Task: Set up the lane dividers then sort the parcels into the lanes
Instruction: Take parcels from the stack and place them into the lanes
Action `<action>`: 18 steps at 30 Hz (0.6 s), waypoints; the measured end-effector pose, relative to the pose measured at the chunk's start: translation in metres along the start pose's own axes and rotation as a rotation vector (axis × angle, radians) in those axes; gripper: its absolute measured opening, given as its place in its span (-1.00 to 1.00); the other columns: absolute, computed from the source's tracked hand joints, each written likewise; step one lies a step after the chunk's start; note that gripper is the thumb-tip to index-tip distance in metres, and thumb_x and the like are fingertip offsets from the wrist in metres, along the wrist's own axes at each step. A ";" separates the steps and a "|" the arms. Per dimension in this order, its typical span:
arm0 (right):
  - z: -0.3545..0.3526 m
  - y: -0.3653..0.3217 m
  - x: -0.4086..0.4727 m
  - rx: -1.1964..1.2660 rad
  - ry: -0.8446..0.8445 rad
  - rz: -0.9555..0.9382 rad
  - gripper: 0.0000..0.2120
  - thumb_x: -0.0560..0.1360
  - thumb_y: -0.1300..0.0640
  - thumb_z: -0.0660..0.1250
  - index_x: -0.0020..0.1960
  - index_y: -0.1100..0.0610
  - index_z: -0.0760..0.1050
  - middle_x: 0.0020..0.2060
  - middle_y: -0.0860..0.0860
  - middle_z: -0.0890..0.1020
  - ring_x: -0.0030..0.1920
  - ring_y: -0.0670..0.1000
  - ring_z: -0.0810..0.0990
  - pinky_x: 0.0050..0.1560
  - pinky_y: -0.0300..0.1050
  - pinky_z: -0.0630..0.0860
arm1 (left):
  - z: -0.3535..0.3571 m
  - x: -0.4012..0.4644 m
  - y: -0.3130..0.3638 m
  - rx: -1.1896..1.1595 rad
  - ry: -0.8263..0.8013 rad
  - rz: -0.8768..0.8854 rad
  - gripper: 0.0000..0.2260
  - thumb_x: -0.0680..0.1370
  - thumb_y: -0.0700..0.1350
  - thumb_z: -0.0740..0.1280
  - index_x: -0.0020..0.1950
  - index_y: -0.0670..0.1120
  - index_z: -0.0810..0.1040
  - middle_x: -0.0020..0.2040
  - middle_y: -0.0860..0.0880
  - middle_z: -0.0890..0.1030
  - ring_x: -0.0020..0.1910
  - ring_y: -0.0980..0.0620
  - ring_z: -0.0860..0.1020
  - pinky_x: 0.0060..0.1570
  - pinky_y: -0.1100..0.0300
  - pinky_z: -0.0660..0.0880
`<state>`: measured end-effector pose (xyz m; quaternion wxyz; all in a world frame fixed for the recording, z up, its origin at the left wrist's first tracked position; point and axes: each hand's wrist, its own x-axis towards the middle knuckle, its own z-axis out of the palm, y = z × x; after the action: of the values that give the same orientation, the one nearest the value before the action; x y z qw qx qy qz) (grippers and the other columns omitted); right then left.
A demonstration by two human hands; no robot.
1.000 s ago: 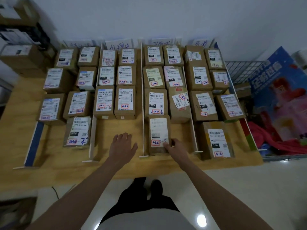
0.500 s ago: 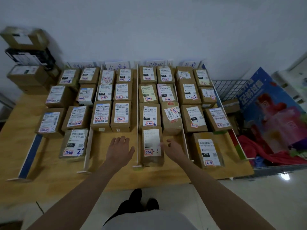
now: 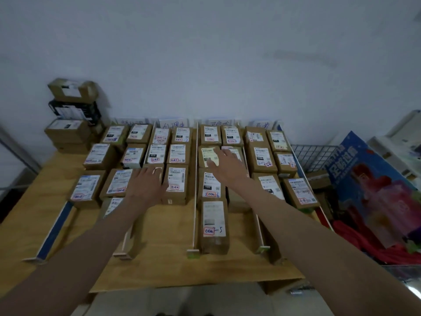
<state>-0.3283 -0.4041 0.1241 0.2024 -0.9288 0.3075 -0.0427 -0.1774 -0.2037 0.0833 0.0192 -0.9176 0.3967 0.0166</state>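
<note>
A wooden table [image 3: 34,215] is filling the lower half of the frame, and brown parcels with white labels are lying on it in rows, sorted into lanes by thin white dividers running from the near edge toward the wall. The middle divider [image 3: 195,190] is standing just left of centre; another divider [image 3: 258,224] is showing right of centre, and a blue-faced divider [image 3: 54,231] is lying at the lower left. The left hand [image 3: 145,185] is reaching over the lane left of centre, fingers spread and fairly straight, above a parcel [image 3: 176,181] and its neighbour; whether it is touching them cannot be told. The right hand [image 3: 225,165] is stretching over the lane right of the middle divider, fingers open and extended above a yellowish-labelled parcel [image 3: 207,155], gripping nothing that shows. Nearest the viewer in that same lane, a long parcel [image 3: 214,224] is lying just beside the middle divider. Handwritten lane cards [image 3: 174,124] are leaning against the wall behind the rows. At the upper left, a stack of boxes [image 3: 70,115] is sitting by the wall, and a blue poster [image 3: 369,179] is leaning at the right beside a wire rack [image 3: 312,156].
</note>
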 end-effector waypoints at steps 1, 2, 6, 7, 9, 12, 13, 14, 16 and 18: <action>0.003 -0.010 0.001 -0.005 0.005 -0.008 -0.48 0.65 -0.11 0.09 0.54 0.09 0.23 0.51 0.14 0.28 0.50 0.20 0.23 0.44 0.18 0.25 | -0.003 -0.004 -0.009 -0.012 0.001 -0.015 -0.49 0.65 0.15 0.07 0.53 -0.08 0.28 0.52 -0.08 0.30 0.50 -0.11 0.25 0.50 -0.03 0.13; 0.007 -0.020 0.000 -0.009 0.009 -0.018 -0.49 0.65 -0.11 0.10 0.53 0.09 0.25 0.50 0.14 0.30 0.50 0.20 0.23 0.43 0.17 0.25 | -0.006 -0.008 -0.019 -0.017 0.004 -0.028 -0.49 0.65 0.15 0.07 0.53 -0.08 0.27 0.52 -0.09 0.30 0.50 -0.11 0.25 0.50 -0.03 0.13; 0.032 -0.062 -0.004 -0.035 0.028 -0.095 -0.52 0.64 -0.10 0.13 0.48 0.10 0.31 0.45 0.14 0.35 0.47 0.20 0.29 0.41 0.14 0.28 | -0.010 -0.029 -0.068 -0.052 0.048 -0.088 -0.52 0.64 0.14 0.10 0.48 -0.08 0.34 0.45 -0.09 0.39 0.42 -0.12 0.34 0.43 -0.03 0.22; 0.039 -0.074 -0.005 -0.037 0.022 -0.112 -0.51 0.64 -0.10 0.13 0.50 0.11 0.30 0.47 0.14 0.34 0.49 0.19 0.27 0.44 0.14 0.26 | -0.010 -0.034 -0.083 -0.069 0.049 -0.106 -0.52 0.64 0.14 0.10 0.48 -0.09 0.34 0.45 -0.09 0.39 0.42 -0.11 0.34 0.43 -0.02 0.21; 0.054 -0.101 -0.007 -0.039 0.004 -0.129 -0.50 0.65 -0.10 0.13 0.51 0.11 0.30 0.50 0.13 0.31 0.52 0.17 0.23 0.48 0.15 0.23 | -0.009 -0.047 -0.114 -0.057 0.034 -0.132 -0.51 0.64 0.13 0.08 0.50 -0.08 0.31 0.46 -0.09 0.38 0.44 -0.10 0.32 0.45 -0.01 0.19; 0.078 -0.145 -0.011 -0.030 -0.023 -0.153 -0.52 0.64 -0.11 0.13 0.47 0.11 0.34 0.48 0.13 0.33 0.50 0.16 0.24 0.49 0.14 0.21 | -0.006 -0.069 -0.161 -0.024 0.026 -0.173 -0.52 0.63 0.14 0.09 0.50 -0.05 0.31 0.46 -0.08 0.38 0.42 -0.11 0.35 0.43 0.00 0.22; 0.087 -0.160 -0.012 -0.030 -0.037 -0.161 -0.51 0.64 -0.11 0.12 0.49 0.11 0.32 0.49 0.12 0.32 0.51 0.15 0.23 0.50 0.14 0.20 | -0.005 -0.076 -0.177 -0.034 0.023 -0.189 -0.53 0.63 0.14 0.11 0.47 -0.05 0.34 0.45 -0.07 0.40 0.41 -0.11 0.36 0.41 0.01 0.22; 0.096 -0.175 -0.014 -0.029 -0.047 -0.170 -0.50 0.65 -0.10 0.12 0.51 0.10 0.29 0.50 0.12 0.30 0.52 0.14 0.22 0.51 0.12 0.19 | -0.004 -0.084 -0.193 -0.046 0.021 -0.202 -0.54 0.62 0.14 0.12 0.45 -0.06 0.37 0.44 -0.07 0.41 0.40 -0.11 0.37 0.40 0.02 0.22; 0.113 -0.205 -0.017 -0.014 -0.042 -0.184 -0.50 0.64 -0.08 0.14 0.53 0.07 0.25 0.50 0.11 0.30 0.51 0.14 0.23 0.49 0.12 0.22 | -0.001 -0.098 -0.223 -0.045 0.021 -0.211 -0.57 0.61 0.12 0.13 0.40 -0.06 0.41 0.37 -0.07 0.46 0.35 -0.10 0.41 0.38 0.02 0.25; 0.128 -0.235 -0.021 -0.020 -0.030 -0.185 -0.48 0.63 -0.08 0.16 0.53 0.08 0.23 0.48 0.11 0.32 0.48 0.16 0.28 0.45 0.13 0.26 | 0.002 -0.111 -0.252 -0.030 0.021 -0.222 -0.59 0.62 0.12 0.12 0.37 -0.06 0.44 0.33 -0.07 0.49 0.31 -0.09 0.43 0.36 0.03 0.27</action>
<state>-0.1895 -0.1757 0.1020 0.1931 -0.9557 0.2179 -0.0442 -0.0696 0.0500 0.0917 0.0029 -0.9562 0.2924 0.0106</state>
